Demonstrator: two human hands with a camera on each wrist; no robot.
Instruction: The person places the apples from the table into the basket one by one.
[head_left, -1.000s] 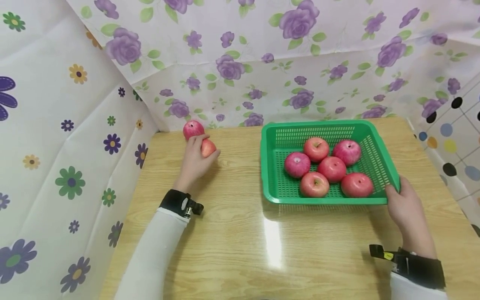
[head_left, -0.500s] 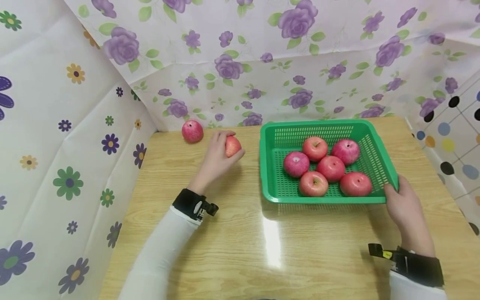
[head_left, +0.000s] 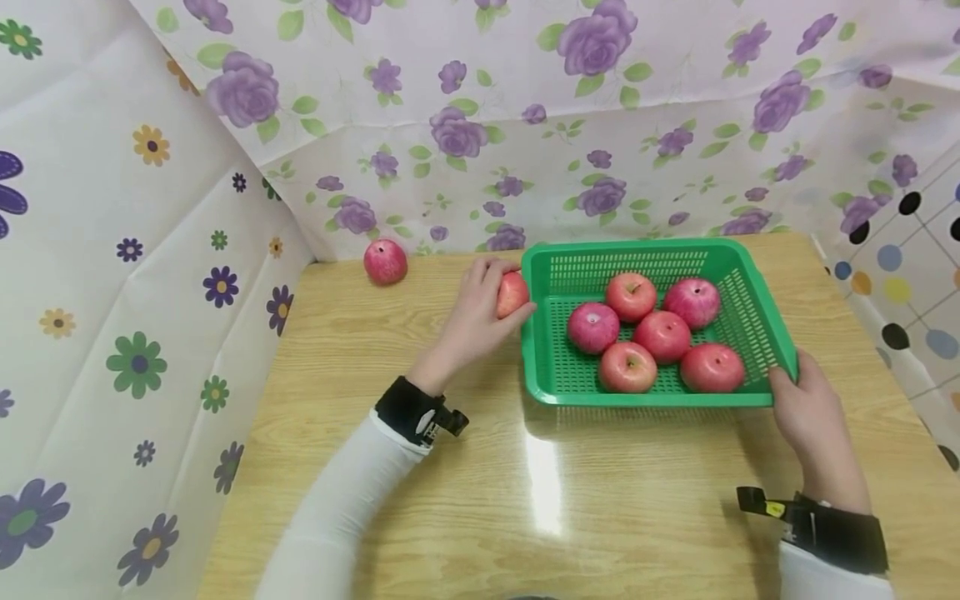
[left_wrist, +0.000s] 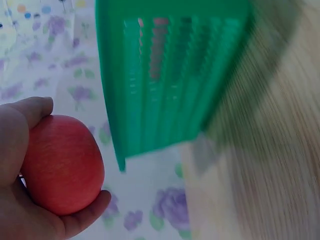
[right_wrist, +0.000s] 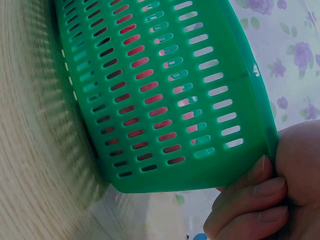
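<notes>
My left hand (head_left: 480, 308) grips a red apple (head_left: 512, 294) just outside the left rim of a green plastic basket (head_left: 651, 401). In the left wrist view the apple (left_wrist: 64, 165) lies between thumb and fingers, with the basket's slotted side (left_wrist: 160, 120) close by. Several red and pink apples sit in the basket, among them a middle one (head_left: 662, 337). At the basket's near right corner my right hand (head_left: 813, 425) pinches the rim. The right wrist view shows its curled fingers (right_wrist: 245, 205) under the rim, red apples showing through the slots.
One more apple (head_left: 386, 262) stands on the wooden table (head_left: 450, 500) at the back left. A purple-flowered cloth (head_left: 450, 192) hangs behind the table. Another flowered sheet (head_left: 172, 317) closes off the left, and dotted covering (head_left: 911, 292) is on the right.
My left hand has carried the apple rightward, away from the one at the back left, up to the basket's left rim. My right hand stays on the basket, which has hardly moved.
</notes>
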